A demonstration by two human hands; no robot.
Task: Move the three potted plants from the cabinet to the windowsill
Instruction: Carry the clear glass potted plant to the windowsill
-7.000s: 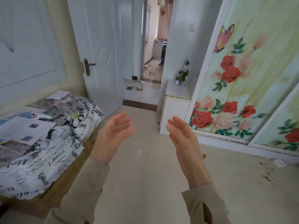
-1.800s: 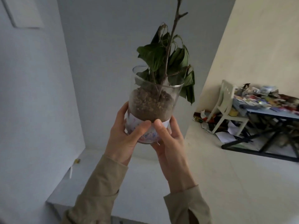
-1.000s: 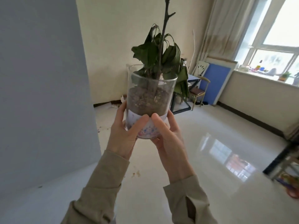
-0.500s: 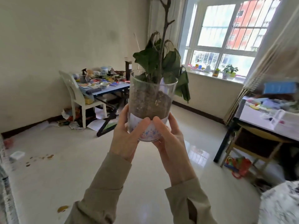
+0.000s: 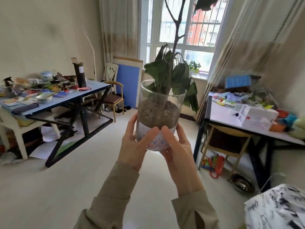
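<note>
Nearest to me, two beige sleeves reach forward, and both hands are clamped around the base of a clear glass pot [image 5: 160, 116]. The left hand [image 5: 135, 146] wraps that side with its thumb across the front; the right hand [image 5: 178, 151] cups the opposite side and underside, its thumb meeting the other on the pale patterned band at the bottom. The glass pot stands upright between them, packed with brown soil, and its wilted plant [image 5: 171, 75] sends a bare stem straight up past the top of the view.

Left of the pot sits a cluttered blue table [image 5: 69, 98]; right of it, a white-topped table [image 5: 231, 118] heaped with oddments.

Beyond the pot, almost straight ahead and a little to the right, the windowsill [image 5: 200, 78] runs under the barred window [image 5: 186, 30], with a small green plant [image 5: 194, 66] already standing on it. The sill lies well away from the hands, and the floor between the two tables looks open, so I'd judge the carry simply goes forward, the pot kept vertical so that tall stem doesn't sway.
</note>
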